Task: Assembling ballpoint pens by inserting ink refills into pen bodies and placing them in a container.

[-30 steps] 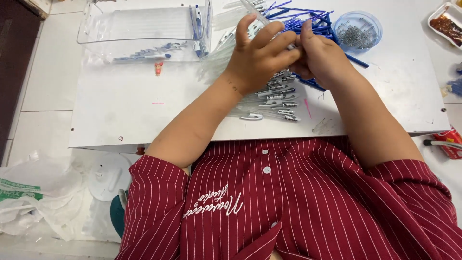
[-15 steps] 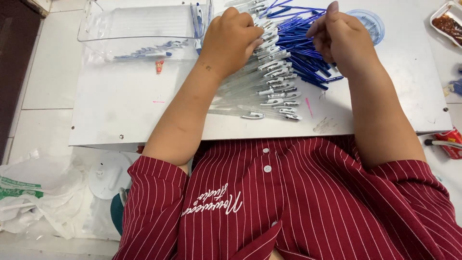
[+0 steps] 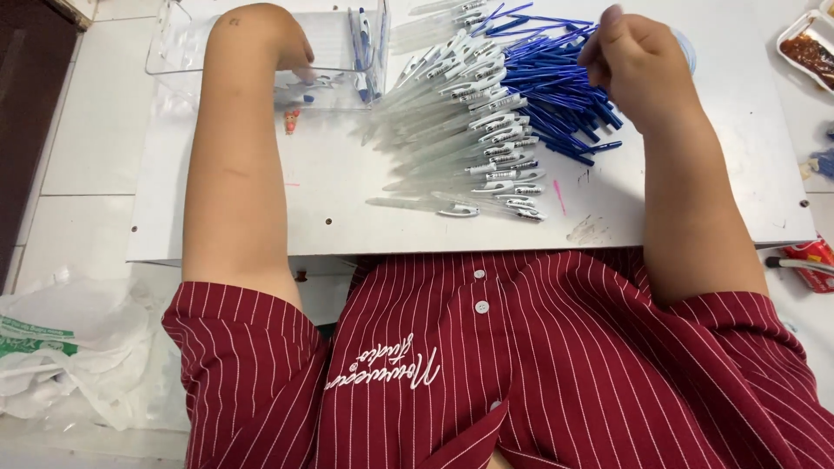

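Left hand (image 3: 291, 52) reaches into clear plastic box (image 3: 174, 52), fingers hidden, grip unclear | right hand (image 3: 638, 65) fingers curled together, apparently pinching blue refills (image 3: 556, 104) | clear pen barrels (image 3: 460, 148) fanned on white board (image 3: 347, 200).

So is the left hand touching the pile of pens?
Apart. The head view shows the left hand in the clear box, with bare table between it and the pens.

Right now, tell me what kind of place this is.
Probably a small hand-assembly workstation for pens: a heap of clear pen barrels beside blue refills on a white work board, with a clear plastic bin holding finished pens.
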